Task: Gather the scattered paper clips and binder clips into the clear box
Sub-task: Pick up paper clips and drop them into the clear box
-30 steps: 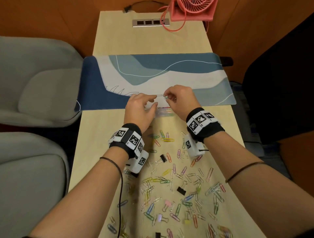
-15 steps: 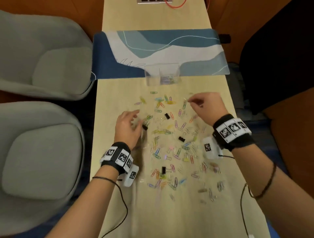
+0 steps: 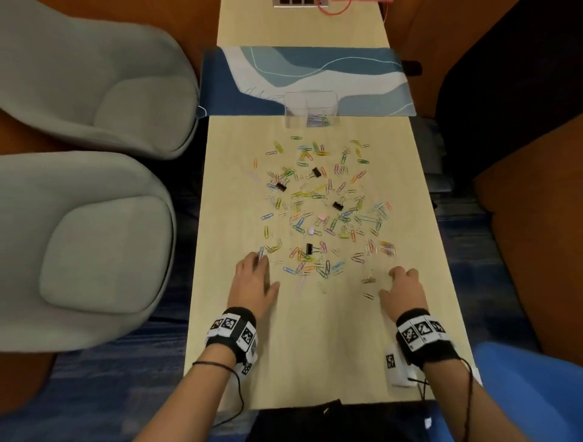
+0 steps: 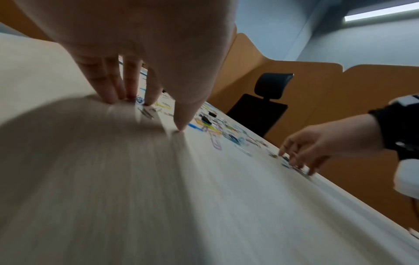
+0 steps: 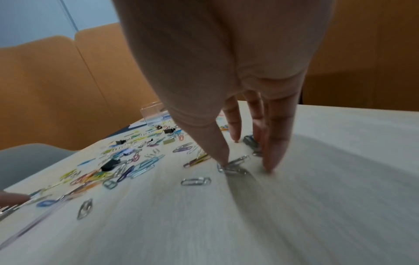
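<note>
The clear box (image 3: 310, 109) stands at the near edge of the blue mat with a few coloured clips inside; it also shows far off as the clear box (image 5: 154, 114). Coloured paper clips (image 3: 325, 208) and black binder clips (image 3: 338, 205) lie scattered over the table's middle. My left hand (image 3: 262, 262) is at the scatter's near left, straight fingertips (image 4: 127, 97) pressing on the table beside a blue clip (image 4: 139, 100). At the near right my right hand (image 3: 385, 284) has its fingertips down around several silver clips (image 5: 235, 165), with the thumb tip touching them. Neither hand holds anything.
The light wooden table (image 3: 315, 347) is narrow, with two grey armchairs (image 3: 94, 221) along its left side. A blue patterned mat (image 3: 362, 82) lies across the far part. A power strip (image 3: 299, 3) and a red cord lie at the far end.
Both hands have drawn back from the box at the mat to the near edge of the scatter and gone down onto the table. The clip pinched between them earlier is gone from them.
</note>
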The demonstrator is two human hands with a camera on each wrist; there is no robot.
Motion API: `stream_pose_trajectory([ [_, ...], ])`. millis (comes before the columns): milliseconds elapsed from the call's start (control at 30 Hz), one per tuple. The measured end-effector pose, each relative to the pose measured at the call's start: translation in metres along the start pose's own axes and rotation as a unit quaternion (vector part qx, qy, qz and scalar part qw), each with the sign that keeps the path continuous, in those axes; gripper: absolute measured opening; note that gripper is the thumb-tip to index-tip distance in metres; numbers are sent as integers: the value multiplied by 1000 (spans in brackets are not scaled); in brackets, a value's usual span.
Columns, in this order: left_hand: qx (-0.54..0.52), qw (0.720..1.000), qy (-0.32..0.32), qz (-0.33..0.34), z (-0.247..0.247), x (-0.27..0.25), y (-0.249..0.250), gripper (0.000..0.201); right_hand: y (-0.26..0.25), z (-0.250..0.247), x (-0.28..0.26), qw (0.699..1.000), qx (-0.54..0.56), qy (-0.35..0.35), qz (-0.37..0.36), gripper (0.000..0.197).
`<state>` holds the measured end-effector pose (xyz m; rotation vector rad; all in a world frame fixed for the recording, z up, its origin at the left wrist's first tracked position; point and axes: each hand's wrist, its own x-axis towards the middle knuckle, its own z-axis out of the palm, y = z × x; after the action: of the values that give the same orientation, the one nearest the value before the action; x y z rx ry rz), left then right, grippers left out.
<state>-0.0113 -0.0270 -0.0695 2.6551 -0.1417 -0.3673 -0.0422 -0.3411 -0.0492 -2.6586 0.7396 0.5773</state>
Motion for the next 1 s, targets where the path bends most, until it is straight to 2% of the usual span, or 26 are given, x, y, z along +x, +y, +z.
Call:
stream_pose_trajectory([
  [133,-56,998,23,-20,9,-13,7,51,-5,6,-11,997,44,18,-60,36],
  [267,-87,996,35,-8,16,-15,21,51,-5,8,-21,995,34,-5,-89,53],
  [333,-80,996,32,8,21,-18,33,52,-10,15,-27,994,25,-1,-108,50],
  [467,-34,997,7,67,31,-13,58,52,-30,25,-22,980,30,33,-193,40],
  [533,-16,997,3,81,36,-5,64,43,-40,24,-13,975,30,31,-216,38],
  [633,-33,998,8,61,41,4,64,25,-49,20,-7,977,34,22,-208,45],
  [700,-42,997,19,69,37,8,65,20,-53,20,-6,975,19,20,-220,53],
  [767,-55,995,30,77,32,12,65,16,-60,21,-5,967,-10,34,-251,51],
  [867,-88,994,38,50,26,18,66,15,-70,26,-7,952,-85,15,-295,29],
  [1000,-156,987,35,-21,19,24,65,10,-81,20,-9,944,-146,7,-297,28],
])
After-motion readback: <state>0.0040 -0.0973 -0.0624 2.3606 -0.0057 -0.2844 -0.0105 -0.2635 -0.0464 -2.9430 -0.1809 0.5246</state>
